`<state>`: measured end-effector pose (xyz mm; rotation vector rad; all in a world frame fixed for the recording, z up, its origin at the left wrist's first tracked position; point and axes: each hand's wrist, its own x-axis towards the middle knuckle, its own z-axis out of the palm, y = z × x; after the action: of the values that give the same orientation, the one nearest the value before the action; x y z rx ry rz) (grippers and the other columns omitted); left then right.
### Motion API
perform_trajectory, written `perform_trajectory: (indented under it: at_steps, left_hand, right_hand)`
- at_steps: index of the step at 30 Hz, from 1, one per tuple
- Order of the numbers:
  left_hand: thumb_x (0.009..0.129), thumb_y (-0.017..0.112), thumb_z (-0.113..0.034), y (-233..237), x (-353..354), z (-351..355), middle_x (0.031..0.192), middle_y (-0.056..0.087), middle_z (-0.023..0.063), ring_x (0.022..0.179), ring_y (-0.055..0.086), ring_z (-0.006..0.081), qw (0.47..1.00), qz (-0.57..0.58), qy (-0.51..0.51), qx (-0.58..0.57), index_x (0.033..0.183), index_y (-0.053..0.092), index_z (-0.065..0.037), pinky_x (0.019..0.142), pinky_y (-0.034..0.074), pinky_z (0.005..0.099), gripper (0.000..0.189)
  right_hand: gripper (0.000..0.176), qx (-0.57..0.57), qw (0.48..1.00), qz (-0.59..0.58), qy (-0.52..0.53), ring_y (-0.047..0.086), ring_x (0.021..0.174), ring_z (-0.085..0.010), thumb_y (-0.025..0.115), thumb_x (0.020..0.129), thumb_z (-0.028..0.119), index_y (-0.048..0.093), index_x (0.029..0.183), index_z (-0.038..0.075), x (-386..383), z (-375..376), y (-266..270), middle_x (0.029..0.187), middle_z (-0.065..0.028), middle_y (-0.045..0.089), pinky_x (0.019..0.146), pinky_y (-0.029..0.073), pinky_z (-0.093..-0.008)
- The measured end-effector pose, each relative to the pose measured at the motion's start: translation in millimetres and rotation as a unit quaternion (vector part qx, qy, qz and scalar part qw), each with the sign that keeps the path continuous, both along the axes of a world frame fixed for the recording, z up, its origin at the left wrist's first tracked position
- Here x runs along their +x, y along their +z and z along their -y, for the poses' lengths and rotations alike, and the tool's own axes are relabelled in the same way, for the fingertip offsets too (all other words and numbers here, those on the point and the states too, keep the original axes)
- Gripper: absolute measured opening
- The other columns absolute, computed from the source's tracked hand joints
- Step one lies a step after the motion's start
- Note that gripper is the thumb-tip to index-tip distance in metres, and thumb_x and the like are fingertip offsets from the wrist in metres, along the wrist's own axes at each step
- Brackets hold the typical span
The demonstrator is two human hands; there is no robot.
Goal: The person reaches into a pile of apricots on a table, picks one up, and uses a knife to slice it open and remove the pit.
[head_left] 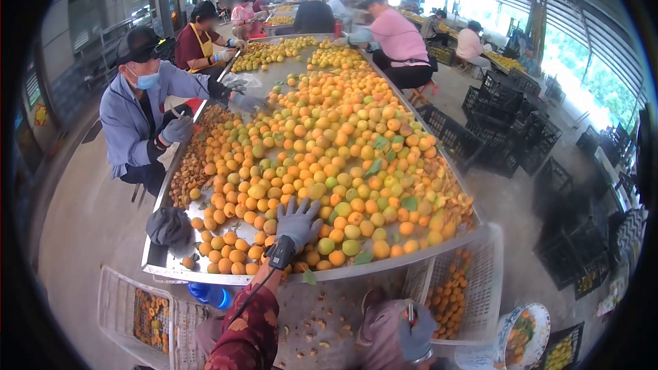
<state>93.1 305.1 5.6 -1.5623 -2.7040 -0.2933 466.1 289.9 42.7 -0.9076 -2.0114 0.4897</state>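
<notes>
My left hand (pixel 298 223), in a grey glove with a black band at the wrist, reaches over the near edge of the metal table (pixel 384 265). Its fingers are spread on top of the heaped apricots (pixel 329 157), which run from yellow-green to orange. My right hand (pixel 416 337), also gloved, is low by my knee, right of centre. It is closed around a small metal-tipped tool (pixel 410 312), whose kind I cannot make out. Beside that hand stands a white crate (pixel 480 301) with apricots in it.
Another white crate (pixel 185 325) holds cut fruit at lower left. A patterned basin (pixel 538 318) stands lower right, and black crates (pixel 507 109) are stacked along the right. A dark cloth (pixel 169 227) lies on the table corner. A co-worker in a blue jacket (pixel 130 123) works at left.
</notes>
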Motion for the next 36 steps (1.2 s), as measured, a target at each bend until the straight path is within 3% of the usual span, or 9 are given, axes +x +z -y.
perform_trajectory:
  at_steps: [10, 36]
  left_hand:
    - [0.091, 0.043, -0.049, 0, -1, 1, 0.15, 0.034, 0.0063, 0.141, 0.023, 0.0342, 1.0, 0.01, 0.005, -0.002, 0.144, 0.036, -0.026, 0.113, 0.011, 0.057, 0.058]
    - [0.089, 0.046, -0.049, -3, -3, 0, 0.148, 0.038, 0.0084, 0.139, 0.025, 0.0376, 1.0, 0.017, 0.0, 0.011, 0.143, 0.038, -0.026, 0.113, 0.012, 0.0575, 0.06]
  right_hand:
    - [0.025, -0.007, 1.0, 0.001, -0.018, 0.062, 0.067, -0.0299, 0.067, 0.074, 0.009, 0.064, 0.099, 0.004, 0, 2, 4, 0.077, -0.0122, 0.063, 0.061, 0.049, -0.036]
    - [0.028, -0.008, 1.0, -0.017, 0.019, 0.062, 0.079, -0.0345, 0.068, 0.072, 0.008, 0.063, 0.099, 0.004, 3, -1, 7, 0.088, -0.014, 0.065, 0.073, 0.05, -0.039]
